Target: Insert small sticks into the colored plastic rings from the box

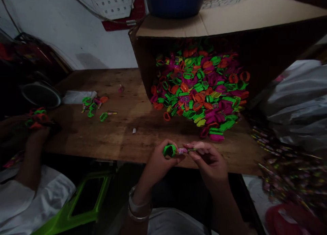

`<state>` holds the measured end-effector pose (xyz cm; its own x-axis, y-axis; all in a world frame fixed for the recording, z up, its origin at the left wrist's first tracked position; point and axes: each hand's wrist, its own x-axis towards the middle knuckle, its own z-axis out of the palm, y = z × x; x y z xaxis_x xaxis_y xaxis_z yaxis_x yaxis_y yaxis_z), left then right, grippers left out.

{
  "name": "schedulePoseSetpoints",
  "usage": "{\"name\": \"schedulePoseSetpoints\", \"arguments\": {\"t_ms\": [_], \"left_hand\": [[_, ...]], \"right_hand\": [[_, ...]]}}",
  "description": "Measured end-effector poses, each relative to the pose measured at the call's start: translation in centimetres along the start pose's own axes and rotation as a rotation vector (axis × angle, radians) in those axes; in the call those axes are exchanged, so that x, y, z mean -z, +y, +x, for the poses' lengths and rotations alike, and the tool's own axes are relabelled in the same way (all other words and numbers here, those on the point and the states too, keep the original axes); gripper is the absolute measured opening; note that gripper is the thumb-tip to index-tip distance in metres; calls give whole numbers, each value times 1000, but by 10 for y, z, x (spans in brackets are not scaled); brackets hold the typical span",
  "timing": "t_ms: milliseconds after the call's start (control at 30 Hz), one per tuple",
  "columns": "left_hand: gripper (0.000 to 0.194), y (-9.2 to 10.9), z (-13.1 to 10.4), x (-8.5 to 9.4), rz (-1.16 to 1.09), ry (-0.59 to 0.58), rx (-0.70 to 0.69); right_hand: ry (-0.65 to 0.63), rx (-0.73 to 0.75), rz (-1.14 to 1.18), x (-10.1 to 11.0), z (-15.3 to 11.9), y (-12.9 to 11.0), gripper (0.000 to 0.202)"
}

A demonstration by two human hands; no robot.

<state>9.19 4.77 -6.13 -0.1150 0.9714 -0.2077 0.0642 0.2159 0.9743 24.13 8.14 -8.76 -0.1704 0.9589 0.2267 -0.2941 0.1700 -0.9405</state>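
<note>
Just over the table's front edge, my left hand [162,157] is closed round a green plastic toy watch [169,150], its hollow loop facing me. From the watch's right side a small pink wrapped candy [182,150] reaches across to my right hand [208,160]. The fingertips of that hand pinch the far end of the candy wrapper. Whether the candy is fastened to the watch, I cannot tell. Beyond my hands, a pile of green, orange, magenta and yellow toy watches [196,88] spills out of a cardboard box lying on its side.
The cardboard box [168,26] carries a blue tub [176,3]. Several watches [92,107] and a paper scrap [134,130] lie on the wooden table [122,139]. At left, a co-worker's hands [38,134] hold watches. Many wrapped candies [291,173] lie at right, beside plastic bags [301,92].
</note>
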Motion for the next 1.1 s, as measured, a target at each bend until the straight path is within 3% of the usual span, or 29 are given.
{"name": "schedulePoseSetpoints", "arguments": {"t_ms": [133,367,633,733,867,933,1033,1100], "left_hand": [[25,-1,-1,-2,2,-22,-11],[30,-4,0,-7,-265,-65,151],[37,-19,5,-20,-451,-94,187],[40,-26,5,-21,-453,-88,169],[64,-38,2,-23,-347,-85,125],[59,-43,1,-24,-212,-76,124],[46,-47,8,-13,-126,-161,160],[44,-44,21,10,-255,-64,146]], "right_hand": [[15,7,-50,4,0,2,8],[-48,48,-130,12,-2,5,14],[-131,233,-428,23,-4,-7,27],[-136,233,-476,28,-3,-8,22],[-36,160,-551,39,1,-1,14],[-45,102,-597,42,2,3,15],[-91,25,-572,40,3,6,28],[-79,-11,-478,36,3,6,40]]}}
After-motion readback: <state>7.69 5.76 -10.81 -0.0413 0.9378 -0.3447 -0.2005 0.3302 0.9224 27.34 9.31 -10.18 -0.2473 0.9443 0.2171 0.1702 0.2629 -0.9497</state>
